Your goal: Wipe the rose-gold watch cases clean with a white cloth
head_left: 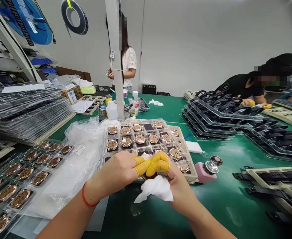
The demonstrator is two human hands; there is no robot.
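Note:
My left hand (121,169) and my right hand (175,176) meet over the near edge of a clear tray (133,154), with yellow finger cots on the fingers. Between them they grip a watch case (148,176), of which only a dark rim shows below the fingertips. A crumpled white wipe (157,189) hangs from my right hand, held against the palm. Around the hands, the tray's square pockets hold rose-gold round watch cases (139,138) lying on dark pads. My fingers cover the tray's near middle pockets. Both hands are closed.
A pink dispenser bottle (205,171) stands right of the tray. Filled clear trays (26,172) and plastic bags (86,139) lie left. Stacked trays of black straps (218,113) stand right. A post (116,66) rises behind. Two people are across the green table (170,109).

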